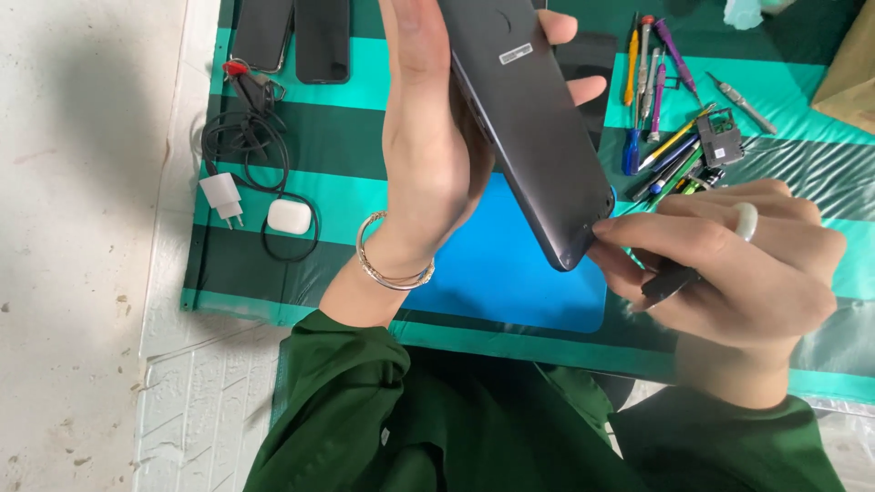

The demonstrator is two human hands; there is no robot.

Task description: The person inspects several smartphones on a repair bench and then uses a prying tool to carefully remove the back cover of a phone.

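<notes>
Mat: green striped cloth (383,137) with blue pad (510,273).
Phone: dark phone (529,118), tilted, raised above pad.
Left hand (428,137): fingers wrapped around phone.
Right hand (738,264): fingers pinched at phone's lower corner, gripping small dark tool (667,281).
Tools: screwdrivers (647,82) beyond.

A small white rectangular label (516,54) sits on the dark grey back of the phone (533,128), up near its top end, slanted along with the tilted body. Over at the upper left of the green striped mat (337,155), two more phones (292,36) lie side by side, their screens dark and blank, black rectangles with rounded corners.
</notes>
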